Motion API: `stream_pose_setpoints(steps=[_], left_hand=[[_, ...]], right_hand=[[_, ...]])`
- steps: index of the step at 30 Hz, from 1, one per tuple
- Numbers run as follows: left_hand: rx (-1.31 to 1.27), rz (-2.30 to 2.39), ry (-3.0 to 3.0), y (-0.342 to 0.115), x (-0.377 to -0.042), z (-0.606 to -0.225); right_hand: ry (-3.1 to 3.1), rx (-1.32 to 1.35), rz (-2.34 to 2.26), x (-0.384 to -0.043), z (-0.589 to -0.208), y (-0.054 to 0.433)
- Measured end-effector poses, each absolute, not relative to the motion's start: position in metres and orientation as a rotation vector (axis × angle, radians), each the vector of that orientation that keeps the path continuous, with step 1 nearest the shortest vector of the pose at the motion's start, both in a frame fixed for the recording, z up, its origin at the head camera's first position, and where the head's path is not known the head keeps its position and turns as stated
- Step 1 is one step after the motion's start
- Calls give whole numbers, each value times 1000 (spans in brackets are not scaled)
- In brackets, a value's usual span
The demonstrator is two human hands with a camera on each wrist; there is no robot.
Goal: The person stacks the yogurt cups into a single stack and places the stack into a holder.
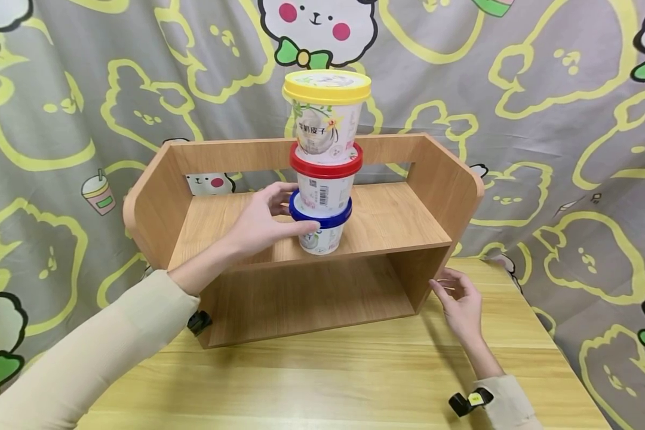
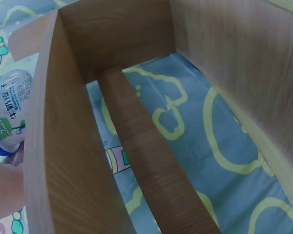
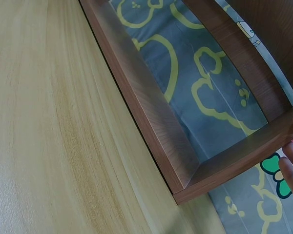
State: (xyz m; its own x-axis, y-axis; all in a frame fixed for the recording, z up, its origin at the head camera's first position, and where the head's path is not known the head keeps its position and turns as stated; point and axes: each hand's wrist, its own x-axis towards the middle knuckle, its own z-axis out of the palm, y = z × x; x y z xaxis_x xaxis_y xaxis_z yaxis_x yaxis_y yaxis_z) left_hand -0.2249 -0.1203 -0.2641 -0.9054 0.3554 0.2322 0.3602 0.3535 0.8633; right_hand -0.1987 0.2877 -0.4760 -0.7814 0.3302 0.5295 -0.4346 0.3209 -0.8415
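Three lidded tubs stand stacked on the upper board of a wooden shelf unit [image 1: 398, 209]. The yellow-lidded tub [image 1: 325, 122] is on top, the red-lidded tub [image 1: 325, 188] in the middle, the blue-lidded tub [image 1: 321, 239] at the bottom. My left hand [image 1: 269, 218] holds the bottom tub at its lid, thumb across the front and fingers behind, partly hidden. In the left wrist view an upright tub [image 2: 12, 112] shows beyond the board. My right hand [image 1: 459, 301] is beside the unit's right side panel [image 3: 249, 156], thumb tip at its front edge, other fingers loosely bent outside.
The shelf unit stands on a light wooden table [image 1: 301, 382], its lower compartment [image 1: 312, 292] facing me. Behind hangs a grey curtain [image 1: 543, 149] with cartoon prints. Raised side panels [image 1: 161, 203] and a back rail [image 1: 236, 156] bound the upper board.
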Motion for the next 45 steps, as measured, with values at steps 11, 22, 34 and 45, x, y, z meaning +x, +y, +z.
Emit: stream_pose_setpoints(steps=[11, 22, 34, 45], left_hand=[[-737, -1688, -2554, -118, -231, -265], [-752, -1698, -2550, -116, -235, -266], [-770, -1712, -2578, -123, -234, -269], [-730, -1761, -2495, -143, -223, -276]], right_hand=[[-1941, 86, 1544, -199, -474, 286], [-1936, 96, 1536, -198, -475, 286], [-1936, 88, 1533, -199, -476, 287], [-1936, 100, 1542, -198, -475, 286]])
